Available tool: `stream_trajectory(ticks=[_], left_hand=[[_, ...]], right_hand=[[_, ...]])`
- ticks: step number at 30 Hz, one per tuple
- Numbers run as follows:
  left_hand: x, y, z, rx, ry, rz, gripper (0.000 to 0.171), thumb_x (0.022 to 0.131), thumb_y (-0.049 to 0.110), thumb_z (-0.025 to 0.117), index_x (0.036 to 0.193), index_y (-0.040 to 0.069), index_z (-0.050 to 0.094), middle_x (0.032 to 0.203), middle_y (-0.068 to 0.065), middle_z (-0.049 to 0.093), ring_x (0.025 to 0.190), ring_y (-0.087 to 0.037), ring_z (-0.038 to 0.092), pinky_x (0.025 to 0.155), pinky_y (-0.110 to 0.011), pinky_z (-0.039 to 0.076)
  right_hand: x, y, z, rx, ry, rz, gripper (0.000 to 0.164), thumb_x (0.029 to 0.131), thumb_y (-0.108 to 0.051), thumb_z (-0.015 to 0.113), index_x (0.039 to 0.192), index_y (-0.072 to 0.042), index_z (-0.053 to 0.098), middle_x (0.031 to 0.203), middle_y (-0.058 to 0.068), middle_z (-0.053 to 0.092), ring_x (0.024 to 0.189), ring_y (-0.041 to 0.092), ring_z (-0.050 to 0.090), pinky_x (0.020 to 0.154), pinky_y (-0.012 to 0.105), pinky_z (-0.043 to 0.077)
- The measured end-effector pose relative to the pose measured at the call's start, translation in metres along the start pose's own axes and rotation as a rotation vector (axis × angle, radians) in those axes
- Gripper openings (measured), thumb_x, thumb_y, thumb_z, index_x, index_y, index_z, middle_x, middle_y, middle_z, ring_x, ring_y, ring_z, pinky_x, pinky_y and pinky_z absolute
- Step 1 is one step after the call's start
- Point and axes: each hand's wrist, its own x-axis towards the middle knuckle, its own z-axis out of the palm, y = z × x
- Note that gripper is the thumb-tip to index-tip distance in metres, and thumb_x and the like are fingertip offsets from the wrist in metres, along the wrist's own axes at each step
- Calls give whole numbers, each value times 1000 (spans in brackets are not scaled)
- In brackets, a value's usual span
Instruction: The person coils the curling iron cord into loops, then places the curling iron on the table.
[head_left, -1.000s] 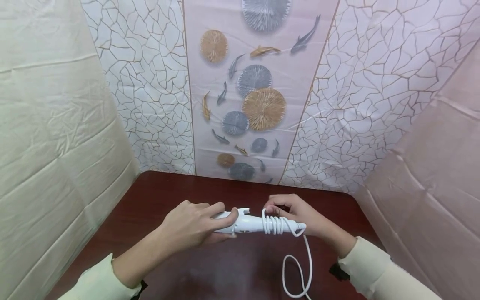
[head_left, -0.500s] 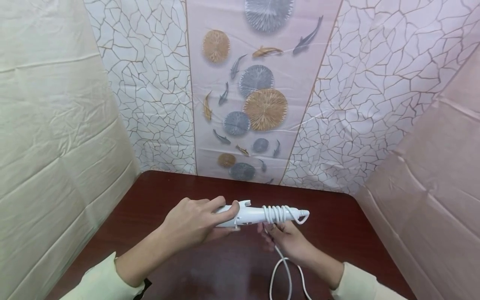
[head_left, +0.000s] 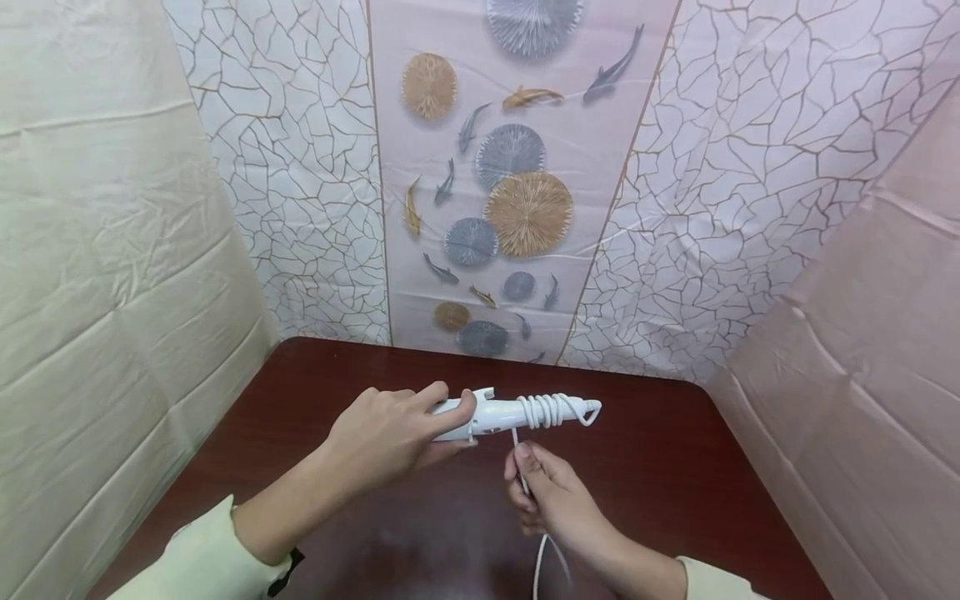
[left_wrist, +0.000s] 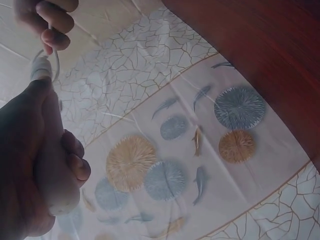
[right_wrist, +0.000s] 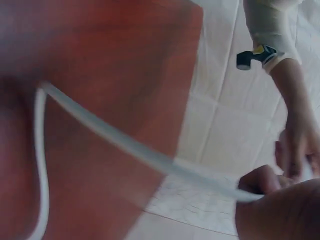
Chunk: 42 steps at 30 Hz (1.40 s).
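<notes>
In the head view my left hand (head_left: 390,433) grips a white, slender corded appliance (head_left: 498,417) with a small raised lever; its exact kind is unclear. My palm and fingers cover its left end. The left wrist view shows the appliance's rounded end (left_wrist: 57,192) inside the palm. Several turns of white cord (head_left: 547,411) are wound around its tapered right part. Just below these turns, my right hand (head_left: 558,496) pinches the cord between thumb and fingers. From there the loose cord hangs down past the frame's lower edge. In the right wrist view the cord (right_wrist: 135,147) runs out from the fingers.
A dark red-brown table (head_left: 420,533) lies under both hands. Behind it hangs a cloth (head_left: 480,167) printed with fish and round shapes. Pale cloth walls (head_left: 112,292) close off the left and right sides.
My right hand has gone from above the appliance, at its tapered part, down and around to below it, drawing the cord along. The appliance has risen slightly in my left hand.
</notes>
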Motion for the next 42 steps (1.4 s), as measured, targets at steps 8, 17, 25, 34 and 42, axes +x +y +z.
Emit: stream_trajectory(ticks=[8,17,25,34,42], left_hand=[[-2,-6,-1,30,-57,-3,48,98,59,79,132,29,64,91,7,62,46,-13,50,39,-28,36],[2,-7,0,25,-75,21,47,99,60,77,132,29,63,91,7,61,45,-13,48,39,-28,34],[0,3,6,-1,-64,49,50,96,61,80,130,28,63,89,8,61,45,-10,48,39,-26,35],[0,6,5,-51,-88,24,48,98,60,79,132,29,65,90,8,61,45,-11,43,40,-27,35],[-3,7,5,-35,-59,72,49,96,61,80,130,29,65,90,9,62,47,-9,48,40,-25,34]], right_hand=[[-7,-31,-11,-793,97,-175,19,114,-28,61,99,-19,66,68,-13,43,59,-3,41,56,23,41],[-15,-71,-23,-1585,124,-585,22,100,-21,80,86,-21,64,76,-14,58,58,6,54,52,28,46],[-10,-102,-32,-1802,16,-854,26,89,-36,92,82,-25,70,75,-13,66,57,9,59,47,28,42],[-9,-93,-22,-1695,18,-944,31,87,-32,94,81,-20,67,76,-11,63,59,8,55,50,24,44],[-12,-103,-25,-1647,-140,-890,20,94,-13,85,92,-17,66,88,-7,49,76,9,48,65,21,46]])
